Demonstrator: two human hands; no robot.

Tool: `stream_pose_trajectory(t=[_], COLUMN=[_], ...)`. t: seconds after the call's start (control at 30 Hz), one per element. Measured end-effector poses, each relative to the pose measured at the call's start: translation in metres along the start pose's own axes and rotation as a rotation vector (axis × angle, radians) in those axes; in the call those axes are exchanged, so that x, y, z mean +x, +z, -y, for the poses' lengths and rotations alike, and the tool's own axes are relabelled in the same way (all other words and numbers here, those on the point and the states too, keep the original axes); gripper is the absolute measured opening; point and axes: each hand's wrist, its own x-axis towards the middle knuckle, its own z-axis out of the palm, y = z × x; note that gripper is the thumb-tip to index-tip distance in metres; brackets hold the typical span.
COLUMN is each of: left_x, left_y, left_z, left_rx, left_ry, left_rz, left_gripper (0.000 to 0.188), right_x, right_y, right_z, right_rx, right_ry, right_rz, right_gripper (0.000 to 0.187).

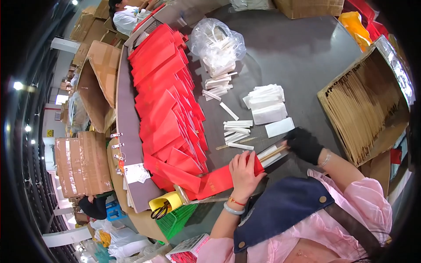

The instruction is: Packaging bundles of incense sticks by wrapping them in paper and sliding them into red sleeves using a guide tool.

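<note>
My left hand presses its fingers over a long red paper sleeve, holding it near its right end. Wooden sticks, which look like chopsticks, and a white paper piece stick out of that end. My right hand, in a black fingerless glove, pinches the outer ends of the sticks; it is slightly blurred. Just beyond my hands lie small white paper-wrapped sticks and a stack of folded white napkins. One single white packet rests close to my right hand.
A long overlapping pile of red sleeves lines the table's left side. Open carton at right holds many wooden sticks. A clear bag of white packets stands at the back. Scissors sit in a yellow holder at the left edge.
</note>
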Motion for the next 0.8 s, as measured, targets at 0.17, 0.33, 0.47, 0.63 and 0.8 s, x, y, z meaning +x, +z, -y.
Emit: stream_pose_trajectory(t=[0.17,0.33,0.47,0.63,0.8], left_x=[0.006,0.02,0.031,0.033,0.024], left_y=[0.017,0.008,-0.013,-0.108,-0.245], left_z=[0.006,0.004,0.001,0.021,-0.009], left_rx=[0.003,0.055,0.1,-0.264,-0.048], left_ry=[0.048,0.155,0.208,0.178,0.274], left_rz=[0.003,0.01,0.312,0.068,-0.505], left_gripper=[0.074,0.067,0.048,0.03,0.036], right_x=[0.001,0.032,0.009,-0.03,-0.056], right_y=[0.026,0.012,-0.009,-0.042,-0.035], right_z=[0.017,0.051,0.024,0.015,0.005], right_rx=[0.274,0.482,-0.136,-0.273,-0.27], right_ry=[0.479,0.383,0.187,0.217,0.463], right_rz=[-0.007,0.016,0.122,-0.067,-0.112], right_gripper=[0.025,0.051,0.066,0.068,0.072])
